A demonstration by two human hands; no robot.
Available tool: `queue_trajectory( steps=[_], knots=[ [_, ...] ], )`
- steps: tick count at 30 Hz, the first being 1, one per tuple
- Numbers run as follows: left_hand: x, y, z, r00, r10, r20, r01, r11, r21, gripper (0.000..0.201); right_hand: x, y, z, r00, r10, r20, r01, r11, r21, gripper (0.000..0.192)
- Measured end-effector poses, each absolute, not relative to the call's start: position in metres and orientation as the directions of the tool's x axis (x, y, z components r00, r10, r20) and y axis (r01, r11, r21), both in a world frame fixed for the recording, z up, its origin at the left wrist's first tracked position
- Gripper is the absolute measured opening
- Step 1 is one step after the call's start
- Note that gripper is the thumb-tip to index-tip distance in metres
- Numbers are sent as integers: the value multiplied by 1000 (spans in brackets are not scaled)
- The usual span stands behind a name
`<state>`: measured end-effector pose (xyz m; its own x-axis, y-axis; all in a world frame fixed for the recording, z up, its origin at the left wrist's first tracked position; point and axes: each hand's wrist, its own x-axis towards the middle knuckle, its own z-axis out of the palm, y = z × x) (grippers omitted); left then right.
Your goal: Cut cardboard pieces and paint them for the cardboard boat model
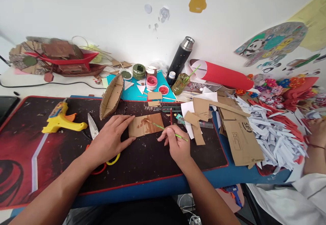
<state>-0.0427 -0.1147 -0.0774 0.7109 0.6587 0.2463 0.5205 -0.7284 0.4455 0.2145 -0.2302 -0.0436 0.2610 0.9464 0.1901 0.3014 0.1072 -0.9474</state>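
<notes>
View from above a cluttered craft counter (152,181) covered by a dark mat with a red border. The left hand (109,140) lies flat, fingers spread, its fingertips pressing the left edge of a small cardboard rectangle (146,125) that rests on the mat near its centre; this grip is wide and holds nothing. The right hand (177,143) pinches a thin green-handled paintbrush (165,129) between thumb and fingers, a narrow grip closed on the handle. The brush slants up and to the left, its tip touching the brown-smeared upper face of the cardboard rectangle.

Partly under the left hand lie scissors (93,126) with red and yellow loops. A yellow glue gun (61,119) rests well to the left. Behind the cardboard rectangle stands a cardboard boat hull (111,96), tilted on its side, and beyond it open paint pots (152,81) on a turquoise sheet. A black flask (181,58) leans against the wall beside a red roll (224,75). Loose cardboard offcuts (236,133) and a heap of white paper strips (275,133) lie to the right, where another person's hand (317,133) shows at the edge.
</notes>
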Motion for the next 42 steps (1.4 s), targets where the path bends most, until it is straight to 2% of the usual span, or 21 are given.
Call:
queue_trajectory(
  steps=[5,12,19,26,33,42],
  knots=[
    [-42,-115,-77,705,663,251,520,-724,452,68,214,-223,-42,208,953,219,355,135,-925,43],
    [-42,-115,-77,704,669,240,523,-716,463,67,215,-235,-43,248,953,172,283,99,-954,45],
    [-42,-116,-76,694,680,238,521,-702,485,69,203,-226,-34,129,971,204,335,151,-930,47],
    [-42,-115,-75,689,690,219,532,-688,493,68,220,-229,-38,253,953,166,326,77,-942,47],
    [-42,-115,-76,699,676,233,523,-706,478,69,210,-221,-38,186,964,188,342,116,-932,46],
    [-43,-115,-76,696,681,228,528,-701,480,68,221,-237,-39,255,952,167,357,68,-932,46]
  ],
)
